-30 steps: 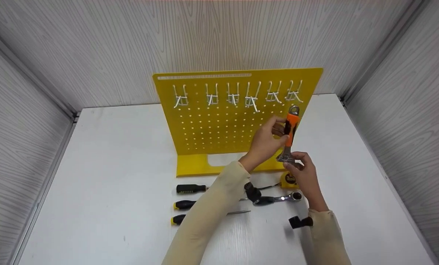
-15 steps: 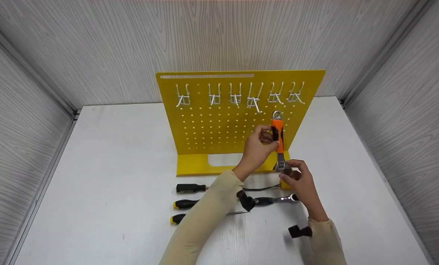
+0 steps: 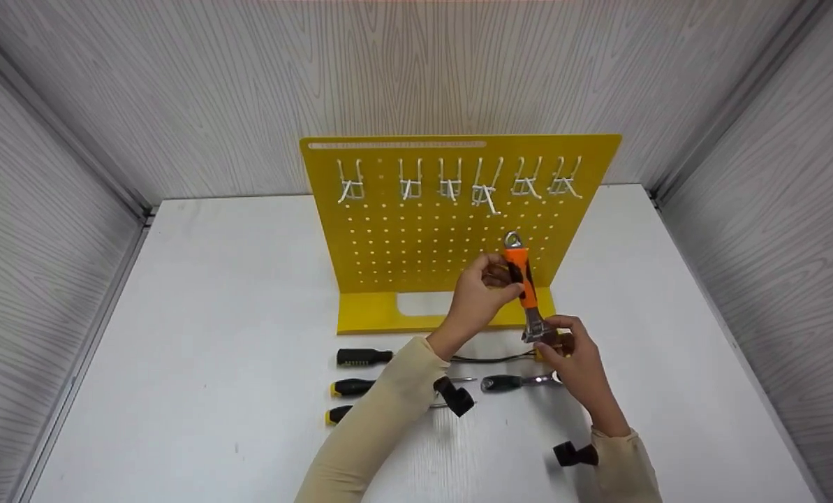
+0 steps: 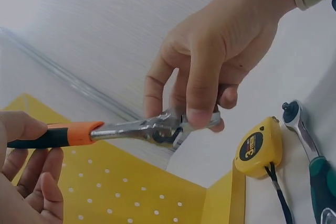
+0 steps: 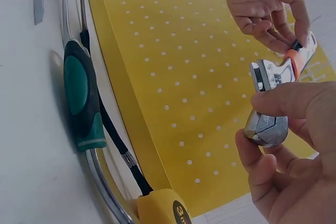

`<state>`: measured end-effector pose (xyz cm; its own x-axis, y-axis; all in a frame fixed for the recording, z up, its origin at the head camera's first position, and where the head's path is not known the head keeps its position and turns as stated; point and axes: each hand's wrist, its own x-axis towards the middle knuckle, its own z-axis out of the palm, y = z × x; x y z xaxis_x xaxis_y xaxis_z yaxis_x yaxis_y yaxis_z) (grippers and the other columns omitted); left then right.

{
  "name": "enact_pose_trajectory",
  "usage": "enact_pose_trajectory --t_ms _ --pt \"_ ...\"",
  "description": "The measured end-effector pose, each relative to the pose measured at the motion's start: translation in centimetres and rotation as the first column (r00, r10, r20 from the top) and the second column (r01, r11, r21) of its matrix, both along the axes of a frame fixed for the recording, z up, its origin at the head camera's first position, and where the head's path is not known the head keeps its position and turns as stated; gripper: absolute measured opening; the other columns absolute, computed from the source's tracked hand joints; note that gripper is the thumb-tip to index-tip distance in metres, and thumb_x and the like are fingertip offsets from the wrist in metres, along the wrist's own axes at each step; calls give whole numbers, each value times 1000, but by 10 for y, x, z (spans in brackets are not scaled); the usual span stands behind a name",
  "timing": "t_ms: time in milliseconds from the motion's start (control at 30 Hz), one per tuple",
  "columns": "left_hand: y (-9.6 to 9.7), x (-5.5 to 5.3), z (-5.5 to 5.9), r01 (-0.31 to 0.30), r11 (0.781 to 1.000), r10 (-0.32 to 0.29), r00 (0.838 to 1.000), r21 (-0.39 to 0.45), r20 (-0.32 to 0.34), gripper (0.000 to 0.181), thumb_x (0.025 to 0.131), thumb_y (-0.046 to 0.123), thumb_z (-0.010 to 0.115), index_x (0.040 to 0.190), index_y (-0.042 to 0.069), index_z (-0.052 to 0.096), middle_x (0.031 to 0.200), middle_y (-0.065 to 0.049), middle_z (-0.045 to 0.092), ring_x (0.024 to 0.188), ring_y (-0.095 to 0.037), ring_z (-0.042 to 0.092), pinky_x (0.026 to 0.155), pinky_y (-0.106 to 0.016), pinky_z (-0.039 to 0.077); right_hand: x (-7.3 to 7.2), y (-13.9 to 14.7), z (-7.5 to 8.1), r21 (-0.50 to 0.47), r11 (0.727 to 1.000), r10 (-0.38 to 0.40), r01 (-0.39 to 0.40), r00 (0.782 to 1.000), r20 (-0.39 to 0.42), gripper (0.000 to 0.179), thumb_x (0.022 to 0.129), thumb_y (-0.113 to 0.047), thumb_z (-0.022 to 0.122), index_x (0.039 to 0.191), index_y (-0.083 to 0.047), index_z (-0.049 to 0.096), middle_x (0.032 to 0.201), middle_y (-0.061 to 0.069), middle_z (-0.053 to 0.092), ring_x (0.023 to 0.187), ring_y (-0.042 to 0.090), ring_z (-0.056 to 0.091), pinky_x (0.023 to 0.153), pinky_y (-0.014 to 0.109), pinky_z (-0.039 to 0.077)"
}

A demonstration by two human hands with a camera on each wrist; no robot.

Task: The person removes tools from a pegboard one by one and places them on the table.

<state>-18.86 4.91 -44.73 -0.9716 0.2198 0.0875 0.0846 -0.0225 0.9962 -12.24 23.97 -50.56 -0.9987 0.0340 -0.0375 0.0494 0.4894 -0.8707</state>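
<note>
An adjustable wrench (image 3: 521, 276) with an orange and black handle is held up in front of the yellow pegboard (image 3: 416, 237), ring end uppermost. My left hand (image 3: 481, 293) pinches its handle between thumb and fingers. At the metal head, my right hand (image 3: 575, 360) grips the jaw end; the right wrist view shows the thumb (image 5: 291, 99) across the wrench head (image 5: 268, 129). Below the right hand lie a yellow tape measure (image 4: 260, 148) and a ratchet wrench (image 4: 317, 177) with a green and black handle. In the head view the right hand mostly covers the tape measure.
Several white hooks (image 3: 450, 187) line the pegboard's upper part, bare of tools. Three screwdrivers lie on the white table, the top one with a black handle (image 3: 364, 357), two with black and yellow handles (image 3: 353, 388). My left forearm (image 3: 381, 426) crosses over their shafts.
Both hands have brought the wrench down and to the left, away from the hooks' height. Its ring end now leans left instead of right. Both hands keep their hold.
</note>
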Motion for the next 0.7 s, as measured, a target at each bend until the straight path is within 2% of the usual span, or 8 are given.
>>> enact_pose_trajectory --t_ms 167,300,533,700 --pt "-6 8 -5 19 1000 -19 1000 0 -1 30 85 12 72 110 5 56 102 -11 65 89 -12 61 83 -25 51 7 0 -2 74 997 17 -12 998 -60 41 88 -7 67 125 -13 52 112 9 62 87 17 56 71 20 44" --pt "-10 12 -8 20 1000 -21 1000 18 18 29 85 14 72 107 3 57 102 -11 65 91 -13 62 83 -25 51 14 1 -3 114 993 37 -20 989 -146 41 85 -6 70 123 -13 56 106 4 62 83 15 54 68 20 43" --pt "-19 16 -12 57 997 -60 997 60 41 27 86 11 71 109 3 58 106 -12 66 93 -13 64 81 -25 52 22 8 -8 151 988 75 -31 952 -297 41 81 3 72 118 -9 60 99 2 62 77 6 53 62 20 42" --pt "-28 17 -18 75 991 -84 994 112 76 36 85 9 70 116 3 53 113 -16 65 94 -16 67 83 -29 54 25 13 -11 124 991 98 -58 930 -354 44 77 11 71 117 -7 63 99 2 63 74 3 53 58 19 44"
